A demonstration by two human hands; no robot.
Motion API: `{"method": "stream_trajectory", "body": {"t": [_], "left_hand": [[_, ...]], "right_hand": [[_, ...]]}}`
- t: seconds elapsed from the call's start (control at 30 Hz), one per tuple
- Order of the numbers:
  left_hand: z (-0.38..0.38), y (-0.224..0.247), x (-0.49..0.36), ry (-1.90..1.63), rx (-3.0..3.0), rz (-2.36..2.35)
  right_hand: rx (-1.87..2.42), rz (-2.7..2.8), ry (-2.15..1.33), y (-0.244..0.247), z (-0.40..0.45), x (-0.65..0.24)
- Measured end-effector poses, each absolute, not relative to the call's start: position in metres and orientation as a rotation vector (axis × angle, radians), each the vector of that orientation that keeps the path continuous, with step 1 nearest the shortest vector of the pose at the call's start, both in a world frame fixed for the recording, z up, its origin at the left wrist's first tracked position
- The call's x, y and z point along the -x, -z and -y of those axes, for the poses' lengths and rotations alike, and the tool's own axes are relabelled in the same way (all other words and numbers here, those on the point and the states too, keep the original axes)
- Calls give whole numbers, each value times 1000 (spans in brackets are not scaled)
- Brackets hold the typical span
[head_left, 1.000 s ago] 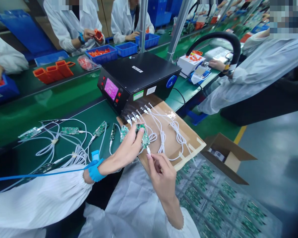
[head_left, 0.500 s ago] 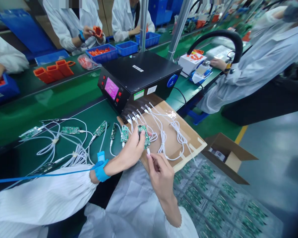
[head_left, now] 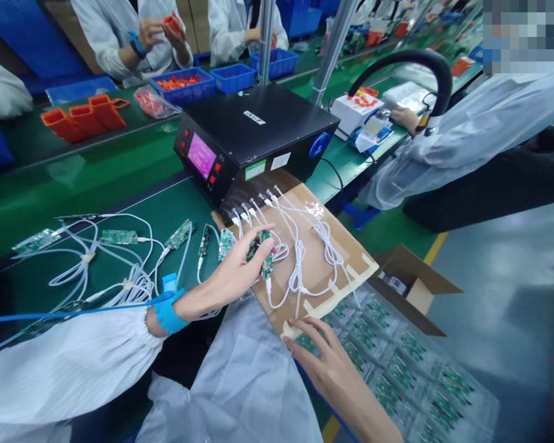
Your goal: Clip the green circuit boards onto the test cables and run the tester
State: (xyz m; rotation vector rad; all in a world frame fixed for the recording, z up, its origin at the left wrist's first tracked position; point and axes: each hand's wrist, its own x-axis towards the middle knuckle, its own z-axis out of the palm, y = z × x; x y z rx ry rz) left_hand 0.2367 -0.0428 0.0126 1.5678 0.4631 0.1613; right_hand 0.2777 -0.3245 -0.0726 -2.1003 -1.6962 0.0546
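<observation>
My left hand point(head_left: 240, 263), a blue strap on its wrist, pinches a small green circuit board point(head_left: 266, 261) above the cardboard sheet point(head_left: 284, 292). A white cable plug point(head_left: 268, 285) sits at the board's lower end, its cord curving over the cardboard. My right hand point(head_left: 325, 354) is open with fingers apart, its fingertips by the near edge of the cardboard. Beneath and beyond it lie clear trays point(head_left: 413, 369) of similar boards. Several cabled boards, among them one board point(head_left: 179, 234), rest on the green table left of my left hand.
Behind the cardboard stands a black box-shaped device point(head_left: 258, 126) with a lit pink screen. White cables point(head_left: 300, 264) run from its lower side. An open carton point(head_left: 413, 289) is at the right. Co-workers handle orange parts across the line, near blue bins point(head_left: 184, 92).
My right hand has let go of the cable plug and moved down and right, its fingers opening. The board in my left hand has turned more edge-on. The whole view has shifted slightly.
</observation>
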Motion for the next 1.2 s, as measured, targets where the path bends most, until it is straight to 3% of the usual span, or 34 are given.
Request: {"method": "stream_trajectory", "body": {"t": [0.17,0.4,1.2], "left_hand": [[47,-18,-242,-50,-1257,-453],[53,-18,-242,42,-1109,-380],[61,-14,-241,99,-1152,-381]], "right_hand": [[1834,1452,-1,68,300,-284],[1648,673,59,49,236,-299],[1637,637,28,24,201,-301]]}}
